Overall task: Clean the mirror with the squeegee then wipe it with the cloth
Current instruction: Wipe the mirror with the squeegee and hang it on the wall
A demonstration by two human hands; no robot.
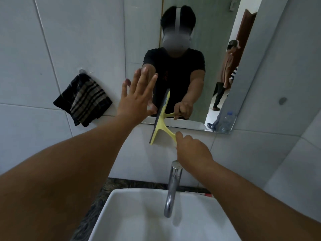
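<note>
**What you have in front of you, counted**

You have one mirror (217,49) on the wall, one yellow squeegee (160,126), and one striped cloth (83,100) on one hook (81,70). Below sit one white sink (139,214) and one chrome tap (172,186). Two bare hands are up: your left hand (135,100) and right hand (192,152).

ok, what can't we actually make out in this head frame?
- Squeegee handle end: covered by the right hand.
- Blade contact with the mirror: blade seen edge-on, cannot tell.
- Mirror top: cut off by the frame edge.
- Left hand palm: faces away; touching the glass or not is unclear.
- Cloth hook: too small.
</note>
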